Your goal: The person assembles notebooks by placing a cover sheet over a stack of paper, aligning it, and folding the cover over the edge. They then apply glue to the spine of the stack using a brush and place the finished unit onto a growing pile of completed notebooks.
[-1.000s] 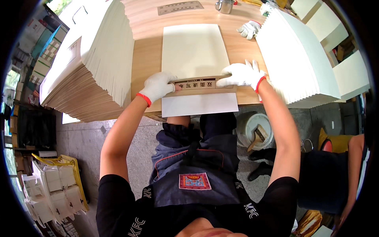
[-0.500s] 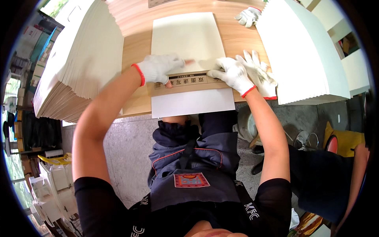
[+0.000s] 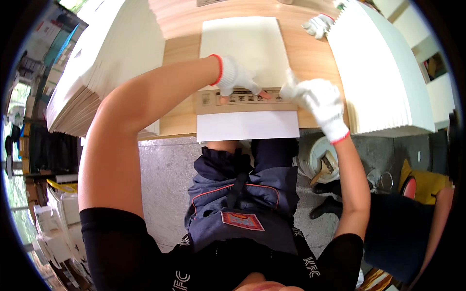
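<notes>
At far left, on the wooden table (image 3: pixel 182 116): tall stack of cream sheets (image 3: pixel 102 63), fanned edges facing the person, reaching close to the table's near edge

Left of centre: left hand (image 3: pixel 235 80), white knit glove with a red cuff and open fingertips; fingers spread and laid flat, bare tips pressing on the brown printed strip (image 3: pixel 242 101); nothing gripped

Centre: large cream sheet (image 3: pixel 245 46) lying flat on the table, its near edge meeting the brown printed strip; below the strip a white flap (image 3: pixel 247 126) overhangs the table's near edge, above the person's lap and dark blue apron (image 3: pixel 242 194)

Right of centre: right hand (image 3: pixel 315 99), same kind of glove, resting at the right end of the strip; fingers loosely bent, forefinger raised toward the cream sheet; whether it pinches the paper edge cannot be told

Upper right: spare white glove (image 3: pixel 318 24) lying on the table, just beside the second stack of white sheets (image 3: pixel 383 72), which fills the table's right end

Lower right, on the grey floor: white bucket (image 3: pixel 323 155) with a brush in it; beside it another person's dark-clothed legs (image 3: pixel 393 228)
</notes>
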Tool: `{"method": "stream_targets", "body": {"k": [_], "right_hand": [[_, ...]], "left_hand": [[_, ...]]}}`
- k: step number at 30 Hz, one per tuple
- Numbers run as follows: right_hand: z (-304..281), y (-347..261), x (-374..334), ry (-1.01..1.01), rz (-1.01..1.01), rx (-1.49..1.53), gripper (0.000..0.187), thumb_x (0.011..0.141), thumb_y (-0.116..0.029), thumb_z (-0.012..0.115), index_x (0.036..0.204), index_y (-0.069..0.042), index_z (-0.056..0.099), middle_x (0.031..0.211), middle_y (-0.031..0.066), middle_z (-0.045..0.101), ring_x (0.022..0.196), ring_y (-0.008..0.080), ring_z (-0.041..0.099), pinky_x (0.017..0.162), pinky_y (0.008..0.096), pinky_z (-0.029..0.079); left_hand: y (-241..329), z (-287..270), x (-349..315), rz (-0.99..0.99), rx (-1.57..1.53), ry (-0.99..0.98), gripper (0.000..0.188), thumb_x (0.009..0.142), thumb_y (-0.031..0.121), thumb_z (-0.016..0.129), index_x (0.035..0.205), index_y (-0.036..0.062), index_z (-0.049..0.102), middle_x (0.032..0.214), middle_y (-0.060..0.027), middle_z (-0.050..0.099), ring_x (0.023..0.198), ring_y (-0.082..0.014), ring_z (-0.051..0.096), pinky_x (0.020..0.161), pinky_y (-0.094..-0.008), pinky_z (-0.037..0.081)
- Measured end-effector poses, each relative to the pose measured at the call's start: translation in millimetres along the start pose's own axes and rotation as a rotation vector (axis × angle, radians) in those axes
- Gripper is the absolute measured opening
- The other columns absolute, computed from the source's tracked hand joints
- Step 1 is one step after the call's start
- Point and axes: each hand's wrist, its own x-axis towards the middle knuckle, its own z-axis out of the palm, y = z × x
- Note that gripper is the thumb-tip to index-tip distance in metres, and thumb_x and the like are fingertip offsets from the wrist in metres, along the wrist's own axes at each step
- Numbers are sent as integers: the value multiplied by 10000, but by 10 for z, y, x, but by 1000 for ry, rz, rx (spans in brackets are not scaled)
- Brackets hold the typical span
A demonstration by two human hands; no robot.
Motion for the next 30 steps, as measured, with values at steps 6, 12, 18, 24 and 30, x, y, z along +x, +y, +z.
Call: {"method": "stream_targets", "body": {"k": [6,12,18,24,30], "right_hand": [[402,-695,450,-530,-97,-197,107,836,-196,605,883,-149,688,670,30,609,657,218,652,572,402,527],[874,-1951,1146,-420,-72,52,364,925,-386,535,1039,-67,668,946,133,680,782,258,695,636,393,579],[933,-1809,973,-259,-284,-90,341,922,-274,520,1234,-157,592,1054,70,655,832,222,686,593,349,561],[245,-460,81,-155,-171,-361,175,891,-374,598,1003,-293,705,620,-5,501,514,185,592,465,375,449],[-199,482,-273,-397,400,-536,543,901,-287,590,1426,-219,470,1352,56,535,1173,226,527,926,416,476]], "left_hand": [[53,-32,83,-30,26,-2,908,613,149,862,1399,401,484,1273,-47,576,1123,-317,599,865,-456,523],[-99,189,180,-91,-153,-38,956,769,28,727,1440,579,327,1302,-30,563,1066,-288,643,819,-417,547],[110,65,14,-107,17,-59,1006,717,49,782,1447,568,323,1327,-16,548,1098,-279,625,840,-423,543],[42,76,72,8,63,3,1049,556,191,890,1447,455,403,1230,-58,590,1138,-316,608,866,-469,528],[351,320,59,-236,188,306,571,803,180,700,1320,380,564,1168,-70,601,1127,-297,575,873,-460,507]]}}
